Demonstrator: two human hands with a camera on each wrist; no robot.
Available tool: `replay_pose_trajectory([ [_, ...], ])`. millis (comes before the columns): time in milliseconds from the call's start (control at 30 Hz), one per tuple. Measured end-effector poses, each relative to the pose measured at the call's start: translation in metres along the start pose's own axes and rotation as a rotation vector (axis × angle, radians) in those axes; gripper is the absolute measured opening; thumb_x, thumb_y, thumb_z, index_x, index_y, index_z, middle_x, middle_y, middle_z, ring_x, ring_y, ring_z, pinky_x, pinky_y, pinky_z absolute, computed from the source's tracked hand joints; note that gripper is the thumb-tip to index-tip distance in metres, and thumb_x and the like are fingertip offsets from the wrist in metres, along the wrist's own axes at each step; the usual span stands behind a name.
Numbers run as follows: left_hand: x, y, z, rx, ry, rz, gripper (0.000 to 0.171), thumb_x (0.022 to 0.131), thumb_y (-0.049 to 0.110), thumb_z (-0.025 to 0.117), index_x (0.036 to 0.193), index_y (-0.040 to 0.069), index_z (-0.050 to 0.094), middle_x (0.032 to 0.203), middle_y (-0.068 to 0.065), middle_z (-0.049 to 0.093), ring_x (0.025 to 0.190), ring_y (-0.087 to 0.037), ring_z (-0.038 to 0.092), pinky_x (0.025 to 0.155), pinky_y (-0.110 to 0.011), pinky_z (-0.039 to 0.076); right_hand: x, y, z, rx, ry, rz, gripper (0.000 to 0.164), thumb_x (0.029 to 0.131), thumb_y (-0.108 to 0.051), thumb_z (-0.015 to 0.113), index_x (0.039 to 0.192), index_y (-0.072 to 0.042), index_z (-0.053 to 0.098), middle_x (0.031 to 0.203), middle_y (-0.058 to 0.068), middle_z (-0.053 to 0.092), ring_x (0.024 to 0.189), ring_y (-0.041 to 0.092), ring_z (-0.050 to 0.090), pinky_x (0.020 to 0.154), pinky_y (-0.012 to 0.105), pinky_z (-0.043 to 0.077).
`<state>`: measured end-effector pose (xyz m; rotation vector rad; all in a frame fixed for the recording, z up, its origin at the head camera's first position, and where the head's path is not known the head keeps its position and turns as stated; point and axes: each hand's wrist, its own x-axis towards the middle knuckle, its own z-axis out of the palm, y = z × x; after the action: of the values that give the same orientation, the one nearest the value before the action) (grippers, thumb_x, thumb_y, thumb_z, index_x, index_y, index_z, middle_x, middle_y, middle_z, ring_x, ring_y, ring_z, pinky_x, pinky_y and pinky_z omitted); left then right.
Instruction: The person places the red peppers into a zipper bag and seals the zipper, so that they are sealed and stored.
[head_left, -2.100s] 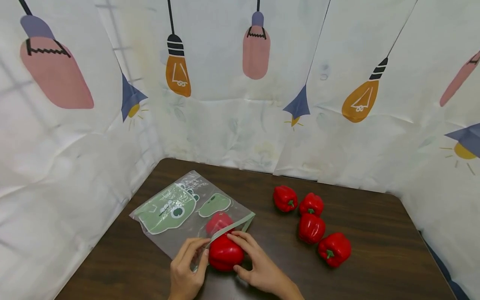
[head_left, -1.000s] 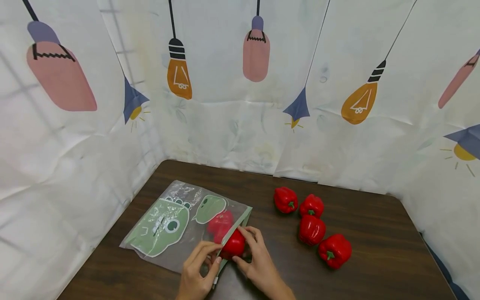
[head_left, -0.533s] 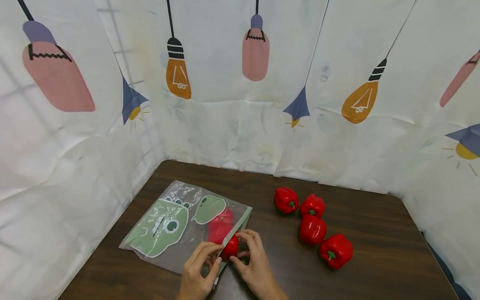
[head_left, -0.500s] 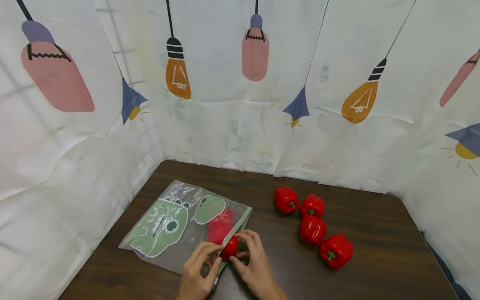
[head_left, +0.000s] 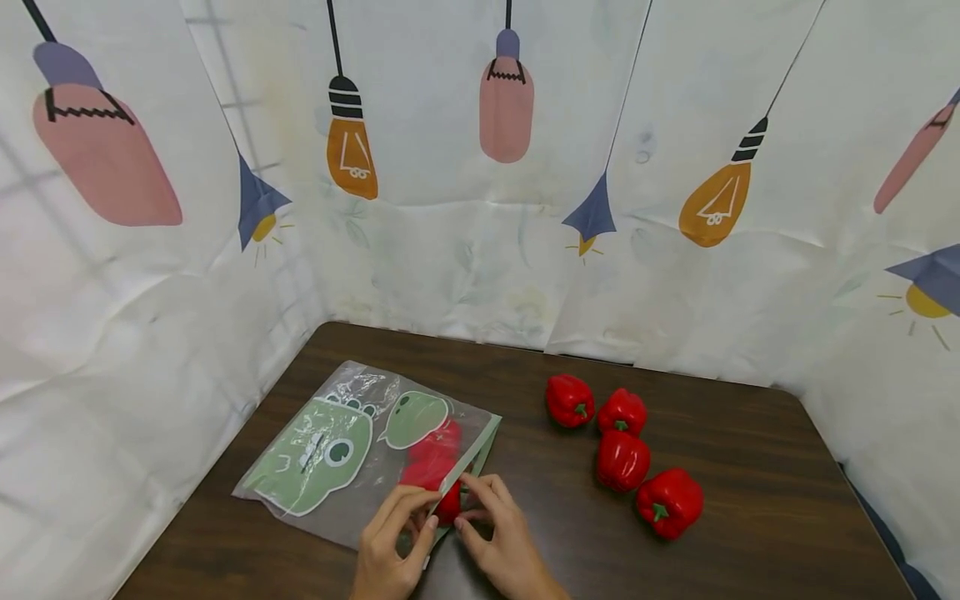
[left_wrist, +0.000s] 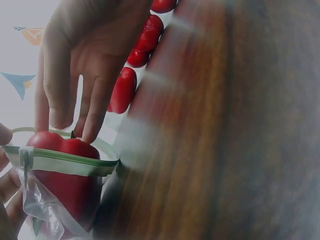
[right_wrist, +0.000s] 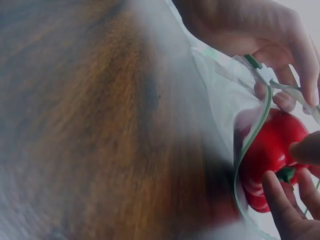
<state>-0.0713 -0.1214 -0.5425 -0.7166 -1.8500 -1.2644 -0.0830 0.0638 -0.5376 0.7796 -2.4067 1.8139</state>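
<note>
A clear zip bag [head_left: 382,492] with green cartoon prints lies flat on the table, its green-rimmed mouth towards the right. My left hand [head_left: 390,546] pinches the near part of that rim between thumb and fingers. At the mouth, a red bell pepper [head_left: 450,504] sits mostly inside, its green stem [right_wrist: 286,174] facing out. My right hand [head_left: 502,542] presses on the stem end with fairly straight fingers [left_wrist: 92,117]. More red [head_left: 435,450] shows through the plastic deeper in the bag. A zip slider [right_wrist: 264,72] is seen on the rim in the right wrist view.
To the right, several red bell peppers stand in a loose row, the nearest pepper [head_left: 670,503] closest to the right hand. The dark wooden table [head_left: 765,467] is bordered by a white printed cloth [head_left: 465,275] at the back and sides.
The right hand has moved left, carrying the pepper from outside the bag's mouth to mostly inside it. The bag turned and shifted slightly earlier. The left hand keeps its pinch on the rim.
</note>
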Motion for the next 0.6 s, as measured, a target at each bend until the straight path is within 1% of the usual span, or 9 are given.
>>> replay_pose_trajectory([
  [133, -0.0021, -0.0012, -0.0003, 0.003, -0.002, -0.001, 0.051, 0.064, -0.026, 0.073, 0.109, -0.004, 0.07, 0.097, -0.012, 0.063, 0.072, -0.006, 0.053, 0.056, -0.012, 0.046, -0.0011, -0.0006, 0.0017, 0.015, -0.038, -0.021, 0.061, 0.096, 0.002, 0.069, 0.152, -0.011, 0.048, 0.127, 0.012, 0.059, 0.118, 0.02, 0.063, 0.094, 0.027, 0.061],
  [300, -0.0018, 0.0003, -0.0006, 0.014, -0.008, -0.007, 0.052, 0.062, -0.027, 0.073, 0.109, -0.004, 0.07, 0.097, -0.012, 0.063, 0.072, -0.006, 0.053, 0.056, -0.012, 0.046, -0.0011, -0.0006, 0.0034, 0.033, -0.049, -0.017, 0.06, 0.097, 0.005, 0.066, 0.152, -0.01, 0.047, 0.128, 0.012, 0.06, 0.121, 0.022, 0.064, 0.095, 0.026, 0.06],
  [433, -0.0002, 0.0018, -0.0009, 0.017, -0.01, -0.007, 0.05, 0.064, -0.026, 0.073, 0.109, -0.004, 0.07, 0.097, -0.012, 0.063, 0.072, -0.007, 0.053, 0.056, -0.013, 0.045, -0.0006, 0.0008, 0.0041, 0.019, -0.047, -0.023, 0.059, 0.098, 0.005, 0.064, 0.152, -0.01, 0.046, 0.132, 0.013, 0.062, 0.123, 0.026, 0.065, 0.096, 0.028, 0.06],
  [533, 0.0005, 0.0025, -0.0008, 0.009, -0.011, 0.002, 0.037, 0.075, -0.019, 0.074, 0.109, -0.004, 0.07, 0.097, -0.012, 0.063, 0.072, -0.007, 0.053, 0.057, -0.012, 0.046, -0.0008, 0.0019, 0.0039, -0.007, -0.062, -0.043, 0.059, 0.098, 0.005, 0.063, 0.153, -0.008, 0.045, 0.137, 0.015, 0.063, 0.125, 0.032, 0.065, 0.097, 0.031, 0.06],
  [600, 0.0007, 0.0027, -0.0005, 0.003, -0.012, 0.007, 0.027, 0.084, -0.012, 0.074, 0.109, -0.005, 0.07, 0.097, -0.012, 0.063, 0.073, -0.007, 0.054, 0.057, -0.012, 0.046, -0.0007, 0.0026, 0.0032, -0.021, -0.083, -0.055, 0.058, 0.099, 0.004, 0.063, 0.153, -0.007, 0.044, 0.139, 0.017, 0.063, 0.126, 0.036, 0.064, 0.098, 0.033, 0.06],
])
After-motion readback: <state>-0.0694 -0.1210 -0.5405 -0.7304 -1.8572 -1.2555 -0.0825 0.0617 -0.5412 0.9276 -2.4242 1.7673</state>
